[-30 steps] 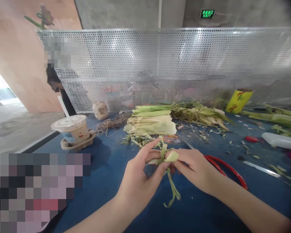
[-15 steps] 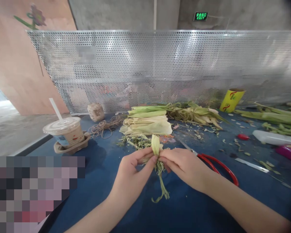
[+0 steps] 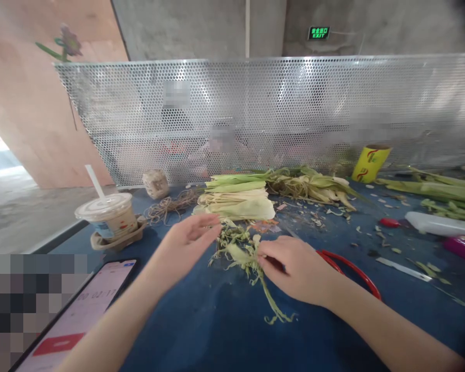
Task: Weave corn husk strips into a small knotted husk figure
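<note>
The right hand (image 3: 294, 268) presses down on a ragged tuft of pale green corn-husk strips (image 3: 243, 257) lying on the blue worktop (image 3: 201, 330) — fingertips pinched on its near end, a long strand trailing toward the viewer. The left hand (image 3: 186, 240) hovers open just beside it, fingers spread, holding nothing. Behind sits a neat stack of flat pale husks (image 3: 236, 201); red-handled scissors (image 3: 351, 268) lie under the right wrist.
</note>
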A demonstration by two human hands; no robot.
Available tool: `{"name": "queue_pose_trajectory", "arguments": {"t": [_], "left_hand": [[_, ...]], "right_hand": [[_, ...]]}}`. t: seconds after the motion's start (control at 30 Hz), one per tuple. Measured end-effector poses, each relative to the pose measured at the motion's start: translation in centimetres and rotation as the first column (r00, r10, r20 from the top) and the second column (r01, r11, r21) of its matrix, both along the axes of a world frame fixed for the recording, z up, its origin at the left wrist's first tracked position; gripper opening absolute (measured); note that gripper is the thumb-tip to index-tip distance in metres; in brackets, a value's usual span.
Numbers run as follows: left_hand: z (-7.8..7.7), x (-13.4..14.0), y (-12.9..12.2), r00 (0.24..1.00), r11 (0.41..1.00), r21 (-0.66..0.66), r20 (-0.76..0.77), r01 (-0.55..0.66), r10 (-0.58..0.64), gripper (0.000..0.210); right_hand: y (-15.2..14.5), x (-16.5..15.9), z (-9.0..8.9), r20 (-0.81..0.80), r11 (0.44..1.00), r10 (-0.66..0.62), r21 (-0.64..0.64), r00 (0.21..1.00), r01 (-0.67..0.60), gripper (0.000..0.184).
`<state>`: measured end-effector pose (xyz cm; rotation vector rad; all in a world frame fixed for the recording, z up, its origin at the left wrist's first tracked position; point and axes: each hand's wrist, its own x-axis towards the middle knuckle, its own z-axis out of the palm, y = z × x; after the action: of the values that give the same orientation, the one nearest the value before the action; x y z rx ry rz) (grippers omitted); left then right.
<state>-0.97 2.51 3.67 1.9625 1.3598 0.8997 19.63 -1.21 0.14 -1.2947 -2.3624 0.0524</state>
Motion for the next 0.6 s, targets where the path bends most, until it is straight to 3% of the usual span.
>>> {"name": "queue_pose_trajectory", "arguments": {"t": [0.03,0.1,0.13,0.27,0.37,0.6], "left_hand": [[0.3,-0.9,0.6,0.985,0.999,0.042,-0.172,-0.020,0.027,0.040],[0.2,-2.7,1.7,0.838,0.991,0.120,-0.533,-0.065,0.119,0.037],[-0.1,-3.4,2.2,0.797,0.991,0.116,-0.591,-0.069,0.124,0.033],[-1.7,-5.5,4.2,0.718,0.990,0.119,-0.683,-0.072,0.134,0.017],[-1.9,-6.8,6.2,0.664,0.973,0.192,-0.713,-0.127,0.227,0.013],[-2.5,-9.4,9.8,0.548,0.938,0.247,-0.763,-0.242,0.342,0.028]], "right_hand": [[0.0,-0.1,-0.1,0.025,1.000,0.022,-0.018,0.999,-0.021,0.021],[0.0,-0.4,-0.3,0.055,0.995,0.086,-0.060,0.995,-0.083,0.022],[0.0,-0.5,-0.4,0.059,0.991,0.114,-0.075,0.992,-0.109,0.022],[0.1,-0.7,-0.4,0.029,0.989,0.127,-0.083,0.991,-0.124,0.023],[0.0,-0.7,-0.1,0.017,0.991,0.107,-0.081,0.994,-0.105,0.024],[-0.4,-0.7,0.1,0.066,0.988,0.143,-0.074,0.987,-0.138,0.025]]}}
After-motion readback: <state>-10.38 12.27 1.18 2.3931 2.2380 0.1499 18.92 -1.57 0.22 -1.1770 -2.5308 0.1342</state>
